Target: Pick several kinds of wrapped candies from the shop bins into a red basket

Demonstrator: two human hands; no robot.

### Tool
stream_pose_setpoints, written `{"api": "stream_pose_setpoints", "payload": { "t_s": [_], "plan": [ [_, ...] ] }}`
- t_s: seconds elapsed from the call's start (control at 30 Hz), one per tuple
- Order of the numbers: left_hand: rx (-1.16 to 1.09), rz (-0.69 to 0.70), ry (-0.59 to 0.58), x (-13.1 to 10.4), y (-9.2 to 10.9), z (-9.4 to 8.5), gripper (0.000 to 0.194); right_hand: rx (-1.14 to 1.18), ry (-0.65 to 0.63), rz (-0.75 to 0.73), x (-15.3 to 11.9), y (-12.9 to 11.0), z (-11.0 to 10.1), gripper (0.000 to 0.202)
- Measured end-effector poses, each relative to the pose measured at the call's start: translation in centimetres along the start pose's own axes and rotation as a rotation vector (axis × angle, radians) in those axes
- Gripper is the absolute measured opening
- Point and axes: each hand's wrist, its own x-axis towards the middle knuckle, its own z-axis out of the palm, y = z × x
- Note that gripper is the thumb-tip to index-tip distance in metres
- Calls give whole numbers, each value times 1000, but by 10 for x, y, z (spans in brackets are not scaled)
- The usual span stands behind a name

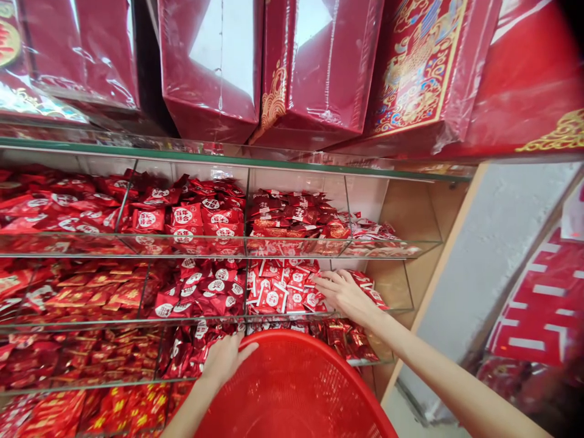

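Observation:
A large red plastic basket (292, 389) fills the lower middle, its inside facing up. My left hand (228, 359) is on the basket's left rim, thumb along the inside and the other fingers hidden behind the edge. My right hand (340, 292) reaches over the glass front of a shelf bin, fingers spread and touching or just above small red and white packets (296, 286). Nothing shows between its fingers. Beside them, to the left, lie dark red packets with white round labels (214, 286).
Glass shelves (214, 258) with dividers hold many red packets on several levels. Large wrapped red boxes (314, 79) stand on the top shelf. A wooden side panel (433, 267) and a grey wall (493, 231) are at right, with red packaging hanging there.

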Motion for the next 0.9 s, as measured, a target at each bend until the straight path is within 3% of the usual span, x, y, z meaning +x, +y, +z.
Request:
{"api": "stream_pose_setpoints", "payload": {
  "t_s": [0.3,0.57,0.77,0.9],
  "plan": [
    [-2,-2,-5,0,-1,1,58,212,11,12,-6,3,-19,32],
    [-5,-14,-10,0,0,-1,59,472,244,224,1,-3,-15,30],
    [-13,-11,-25,0,1,-3,59,746,338,243,-13,-48,-39,26],
    [-11,-22,-35,2,1,-1,59,1026,183,254,-28,-95,-44,22]
  ]
}}
